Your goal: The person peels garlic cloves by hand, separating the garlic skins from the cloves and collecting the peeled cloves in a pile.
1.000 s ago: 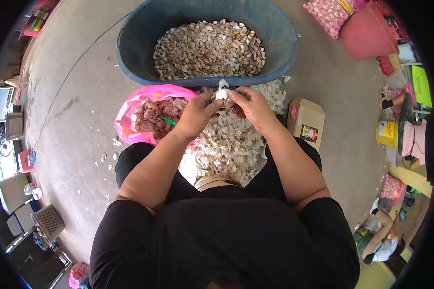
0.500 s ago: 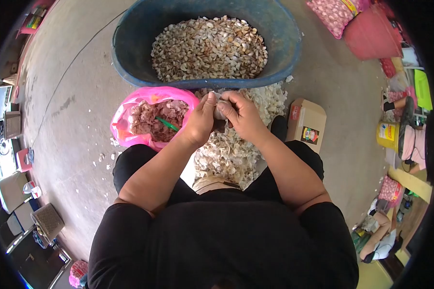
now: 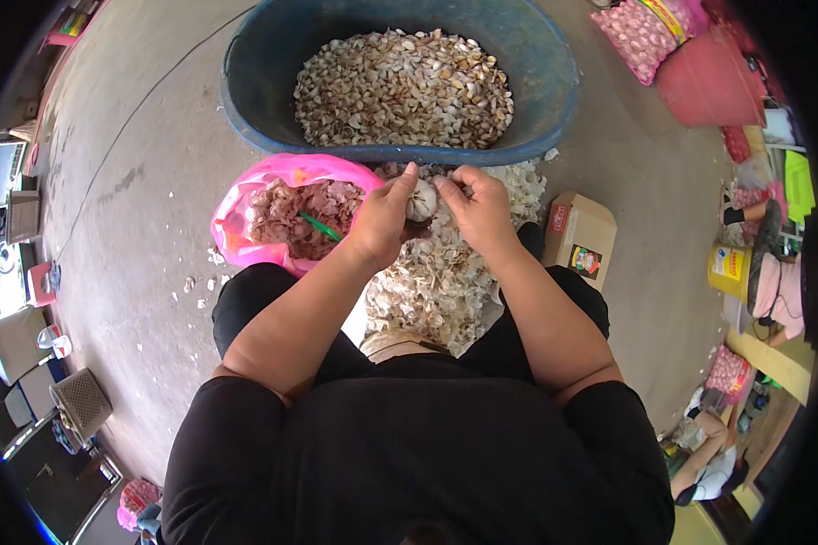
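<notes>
A whitish garlic bulb (image 3: 422, 201) sits in my left hand (image 3: 381, 218), the thumb lying along its side. Just right of the bulb, my right hand (image 3: 483, 213) is closed in a pinch of thumb and fingers; whatever it pinches is too small to make out. Beneath both hands lies a heap of pale garlic skins (image 3: 436, 295) between my legs. Beyond them stands a big blue tub (image 3: 245, 104) with many loose garlic cloves (image 3: 404, 86) in it. A pink plastic bag (image 3: 230, 213) of reddish-brown skins, with a green strip (image 3: 320, 226) on top, is left of my hands.
An open cardboard box (image 3: 577, 232) lies by my right foot. At the upper right are a net sack of garlic (image 3: 636, 41) and a red tub (image 3: 711, 82). A yellow bucket (image 3: 729, 271) and other people sit along the right side. A cable (image 3: 145, 95) crosses the floor at left.
My right hand has drawn a little to the right, away from my left, and the bulb now shows between them. The whole view has shifted slightly.
</notes>
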`<state>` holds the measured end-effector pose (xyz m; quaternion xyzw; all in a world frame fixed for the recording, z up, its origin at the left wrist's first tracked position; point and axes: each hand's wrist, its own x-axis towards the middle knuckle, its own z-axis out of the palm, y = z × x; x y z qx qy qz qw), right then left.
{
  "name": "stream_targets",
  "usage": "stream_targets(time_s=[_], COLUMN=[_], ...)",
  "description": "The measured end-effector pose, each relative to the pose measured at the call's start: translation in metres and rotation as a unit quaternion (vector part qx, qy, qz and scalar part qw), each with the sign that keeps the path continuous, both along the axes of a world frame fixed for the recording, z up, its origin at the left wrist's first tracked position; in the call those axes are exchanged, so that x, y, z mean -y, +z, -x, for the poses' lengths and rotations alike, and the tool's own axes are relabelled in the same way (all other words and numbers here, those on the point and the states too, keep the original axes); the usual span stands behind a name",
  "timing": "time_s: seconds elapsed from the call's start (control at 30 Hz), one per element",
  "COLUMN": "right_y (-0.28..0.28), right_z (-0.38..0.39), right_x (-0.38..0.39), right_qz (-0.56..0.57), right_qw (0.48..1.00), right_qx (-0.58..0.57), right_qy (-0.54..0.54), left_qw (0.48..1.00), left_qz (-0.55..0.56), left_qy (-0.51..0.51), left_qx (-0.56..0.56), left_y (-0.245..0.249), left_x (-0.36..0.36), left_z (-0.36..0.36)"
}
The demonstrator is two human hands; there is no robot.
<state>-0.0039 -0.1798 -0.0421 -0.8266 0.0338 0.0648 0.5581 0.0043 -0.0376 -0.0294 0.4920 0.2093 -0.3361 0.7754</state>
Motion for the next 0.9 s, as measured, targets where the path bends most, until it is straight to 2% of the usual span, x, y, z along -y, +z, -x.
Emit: stream_targets(time_s=[0.07,0.17,0.3,0.43,0.53,0.6,0.7,0.83,0.87,0.9], right_y=[-0.003,0.0,0.008,0.008,0.011,0.01,0.006,0.003,0.008,0.009], right_z=[0.002,0.005,0.013,0.015,0.014,0.015,0.012,0.015,0.015,0.013], right_x=[0.0,-0.003,-0.011,-0.01,-0.011,-0.012,-0.013,-0.01,-0.011,-0.013], right_qz=[0.034,-0.081,0.001,0.023,-0.034,-0.01,-0.012,-0.022,-0.017,0.003], right_qw=[0.997,0.994,0.989,0.991,0.995,0.995,0.995,0.998,0.999,0.999], right_qx=[0.056,0.078,0.137,0.117,0.081,0.096,0.099,0.053,0.034,0.052], right_qy=[-0.036,-0.007,0.054,0.059,0.037,0.031,0.022,0.009,0.014,0.004], left_qw=[1.0,0.999,1.0,1.0,1.0,0.999,0.998,0.999,0.998,0.998], left_qz=[-0.014,0.013,-0.006,0.001,0.004,-0.01,-0.02,-0.034,-0.011,-0.022], left_qy=[0.003,0.025,0.006,0.006,0.02,0.044,-0.052,-0.033,-0.057,-0.034], left_qx=[0.01,0.019,0.006,0.018,0.018,0.01,0.011,-0.005,0.002,0.04], left_y=[-0.001,-0.009,-0.001,-0.006,-0.007,-0.004,-0.003,0.0,-0.006,-0.01], left_x=[0.001,0.003,0.006,0.008,0.012,0.017,0.011,0.015,0.011,0.015], left_z=[0.001,-0.001,0.003,0.004,0.003,0.004,0.004,0.004,0.003,0.004])
